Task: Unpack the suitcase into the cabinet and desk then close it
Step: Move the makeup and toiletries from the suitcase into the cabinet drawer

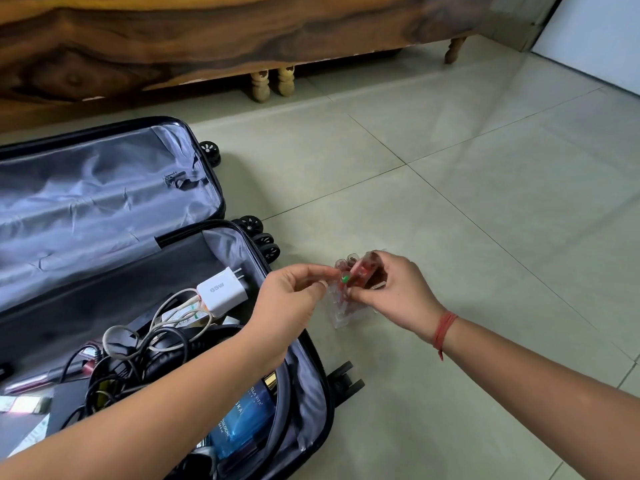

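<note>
- Two hands, our left (294, 299) and right (398, 292), pinch a clear packet (346, 308) of red items with curled fingers at centre frame.
- Our open suitcase (104, 202) lies lower left, a white charger (223, 289) inside.

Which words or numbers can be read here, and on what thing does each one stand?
"65W": white charger in the suitcase.
"ELLA VITA", "SKA": blue box, lettering partly hidden.
Clear packet, held by left hand and right hand: too blurred to read.
</note>
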